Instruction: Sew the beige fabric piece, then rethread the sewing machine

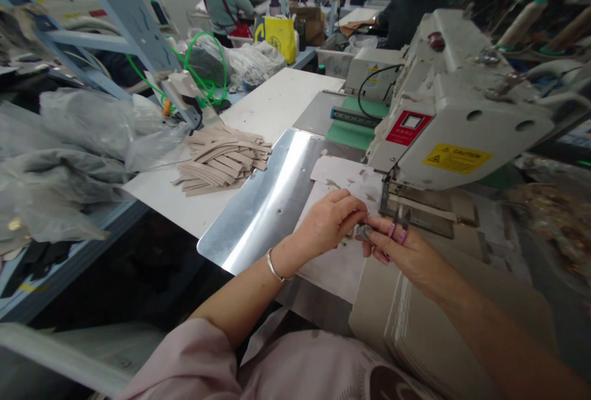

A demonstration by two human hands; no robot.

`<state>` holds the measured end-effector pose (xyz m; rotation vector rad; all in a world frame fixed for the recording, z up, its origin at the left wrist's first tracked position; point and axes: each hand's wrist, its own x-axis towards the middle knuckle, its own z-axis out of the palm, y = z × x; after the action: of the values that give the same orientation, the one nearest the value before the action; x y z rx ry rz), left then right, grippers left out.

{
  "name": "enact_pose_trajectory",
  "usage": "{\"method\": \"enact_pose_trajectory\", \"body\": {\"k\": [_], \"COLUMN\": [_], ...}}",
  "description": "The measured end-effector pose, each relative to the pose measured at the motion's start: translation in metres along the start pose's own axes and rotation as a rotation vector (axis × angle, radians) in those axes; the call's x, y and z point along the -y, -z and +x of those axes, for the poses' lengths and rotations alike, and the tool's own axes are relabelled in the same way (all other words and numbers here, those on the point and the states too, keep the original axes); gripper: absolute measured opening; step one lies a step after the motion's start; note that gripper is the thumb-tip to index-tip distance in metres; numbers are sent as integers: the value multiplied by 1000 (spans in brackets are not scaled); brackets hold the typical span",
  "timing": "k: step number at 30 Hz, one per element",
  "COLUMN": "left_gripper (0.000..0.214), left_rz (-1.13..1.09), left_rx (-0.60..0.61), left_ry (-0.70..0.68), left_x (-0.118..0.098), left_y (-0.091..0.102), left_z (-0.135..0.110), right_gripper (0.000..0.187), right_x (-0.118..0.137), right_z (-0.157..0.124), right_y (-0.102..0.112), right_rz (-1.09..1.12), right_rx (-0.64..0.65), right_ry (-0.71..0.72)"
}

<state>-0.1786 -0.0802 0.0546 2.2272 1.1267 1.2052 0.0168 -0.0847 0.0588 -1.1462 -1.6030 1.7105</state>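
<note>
Pink-handled thread snips [401, 223] gripped in my right hand [410, 255], left hand [330, 223] pinching a small grey piece [364, 232] just beside; trimming seemingly midway, tan strip stack [221, 160] far left untouched.

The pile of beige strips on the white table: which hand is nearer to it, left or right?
Left. The left hand is just right of the pile of beige strips, on the metal plate side; the right hand, holding pink snips, lies farther right.

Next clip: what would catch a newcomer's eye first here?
The white sewing machine with its yellow caution label fills the upper right. Just below it, the left hand and right hand meet over a small piece, the right holding pink-handled snips. A stack of beige strips lies left of the shiny metal plate.
</note>
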Motion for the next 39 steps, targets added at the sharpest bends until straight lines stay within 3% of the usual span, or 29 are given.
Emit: {"method": "enact_pose_trajectory", "body": {"k": [3, 7, 11, 15, 18, 23, 35, 39], "left_gripper": [11, 9, 18, 28, 31, 24, 22, 26], "left_rz": [-39, -141, -532, -1087, -1317, -1395, -1358, -1386], "left_rx": [-88, -321, -533, -542, -505, -526, -589, -632], "left_ry": [59, 268, 494, 660, 738, 745, 740, 743], "left_x": [9, 18, 25, 19, 10, 7, 16, 19], "left_y": [2, 8, 10, 12, 18, 23, 16, 20], "left_z": [3, 1, -1, -3, -3, -4, -10, -13], "right_gripper": [52, 55, 55, 54, 55, 51, 53, 48], "right_x": [1, 2, 3, 3, 0, -6, -6, -3], "right_z": [-2, -6, -8, -5, -4, -6, -14, -12], "right_y": [0, 1, 3, 5, 6, 8, 11, 11], "right_rz": [-2, -15, -28, -1, 34, 125, 134, 163], "right_rx": [-29, -27, -30, -43, -26, -27, 6, -99], "right_ry": [-16, -46, -72, -81, -92, -102, -132, -99]}}
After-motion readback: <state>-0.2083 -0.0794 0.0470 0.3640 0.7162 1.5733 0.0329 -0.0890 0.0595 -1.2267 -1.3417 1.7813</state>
